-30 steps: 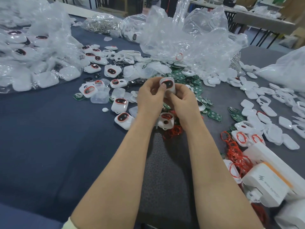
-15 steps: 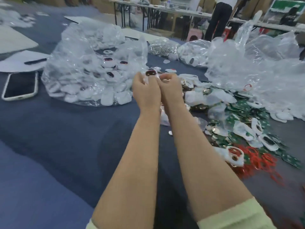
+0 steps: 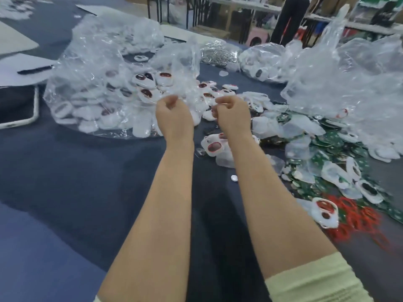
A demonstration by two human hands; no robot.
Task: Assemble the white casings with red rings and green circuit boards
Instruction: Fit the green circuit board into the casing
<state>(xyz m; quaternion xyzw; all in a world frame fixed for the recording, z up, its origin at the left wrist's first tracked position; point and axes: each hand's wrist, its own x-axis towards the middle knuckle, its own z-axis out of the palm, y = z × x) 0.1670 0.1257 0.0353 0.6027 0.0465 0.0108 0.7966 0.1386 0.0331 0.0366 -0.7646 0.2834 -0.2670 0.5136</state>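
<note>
Hovering apart: left hand [image 3: 174,118], fingers curled at edge of clear bag [image 3: 91,83] holding white casings [image 3: 144,80], grip not discernible; right hand [image 3: 234,117] curled likewise, contents not discernible. Loose casing [image 3: 213,147] lying beside right wrist.

Even light, slight blur (glare on plastic bags [image 3: 353,79]).

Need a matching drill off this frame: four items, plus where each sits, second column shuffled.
Items:
1. phone
2. red rings
3. green circuit boards
4. clear bag of casings

Places:
A. loose heap at lower right
B. far left edge of view
C. upper left, next to the phone
D. mid right, mixed with white parts

Pairs: 1-B, 2-A, 3-D, 4-C
</note>
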